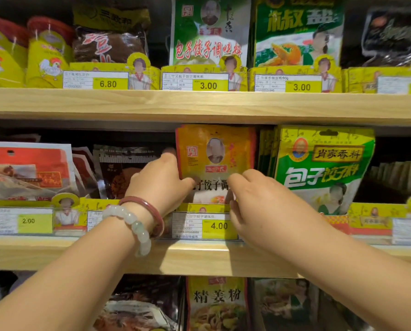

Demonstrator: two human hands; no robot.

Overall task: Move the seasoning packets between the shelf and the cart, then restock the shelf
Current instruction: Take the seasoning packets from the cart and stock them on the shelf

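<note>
Both hands reach up to the middle wooden shelf [199, 254], where an orange-yellow seasoning packet [215, 161] stands upright behind the 4.00 price tag [219, 226]. The left hand [159, 180] holds the packet's left edge, thumb laid across its front and fingers curled round behind, so that grip is closed on the packet. The right hand [259, 201] meets the packet's lower right corner with fingers bent toward it; they touch the packet, but whether that grip truly pinches it cannot be told. A pale bead bracelet [137, 229] and a dark red bangle [152, 211] sit on the left wrist. Just right of the orange-yellow packet stands a green and yellow packet [324, 168], upright in the next slot. Left of it lean dark packets [125, 173] and, further left, a red and white packet [30, 170]. Directly above it, on the upper shelf [199, 103], a green and white packet [209, 32] stands behind a 3.00 tag [208, 86]
</note>
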